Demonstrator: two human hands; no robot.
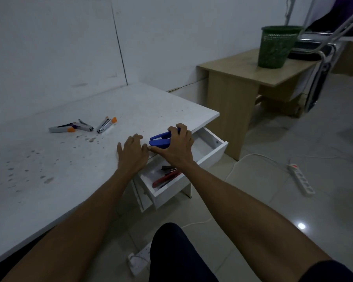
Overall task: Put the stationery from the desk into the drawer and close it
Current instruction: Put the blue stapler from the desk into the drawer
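Observation:
A blue stapler (160, 140) sits at the right edge of the white desk (73, 159), and my right hand (176, 146) is closed over it. My left hand (132, 153) rests flat on the desk just to the left, fingers apart, holding nothing. Below the desk edge the white drawer (210, 153) stands open; a red cutter (165, 178) and dark pens (168, 168) lie inside. Farther left on the desk lie two grey staplers with orange ends (62, 129) (106, 124) and a small grey metal tool (85, 127).
A wooden side table (243, 72) with a green mesh bin (276, 46) stands at the right rear, beside a chrome chair frame (322, 64). A white power strip (301, 179) and cable lie on the tiled floor. My knee (177, 253) is below the desk.

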